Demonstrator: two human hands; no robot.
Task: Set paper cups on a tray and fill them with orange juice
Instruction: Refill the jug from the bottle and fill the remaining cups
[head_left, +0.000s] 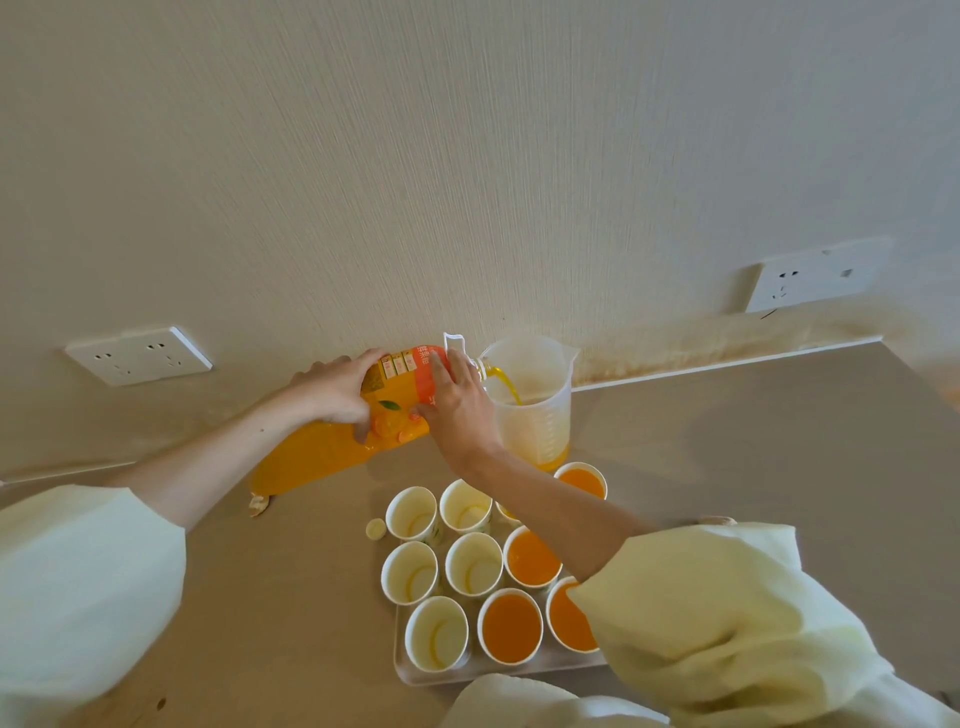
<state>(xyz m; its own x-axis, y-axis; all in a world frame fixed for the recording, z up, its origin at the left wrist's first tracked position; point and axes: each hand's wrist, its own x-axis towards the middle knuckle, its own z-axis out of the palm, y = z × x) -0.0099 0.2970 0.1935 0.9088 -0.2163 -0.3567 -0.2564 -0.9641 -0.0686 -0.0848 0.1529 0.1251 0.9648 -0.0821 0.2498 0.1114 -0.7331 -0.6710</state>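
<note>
A beige worktop (727, 441) runs along a pale, textured wall with two sockets. On it, behind the tray (401, 649), the juice bottle (400, 384) is held tilted nearly flat, its mouth over the rim of a clear jug (535, 415), and a thin stream falls inside. The left hand (332, 389) wraps the bottle's middle. The right hand (457, 400) clasps its shoulder, thumb underneath.

Nobody holds the jug, so I'd raise the bottle's base slowly and not lean the neck on the rim.

The paper cups (474, 563) stand packed on the tray. Four show juice, and one under the forearm may be filled too. The jug sits close to the wall, just beyond the cups, and the bottle cap (375, 529) lies beside them. Open room lies to the right.
</note>
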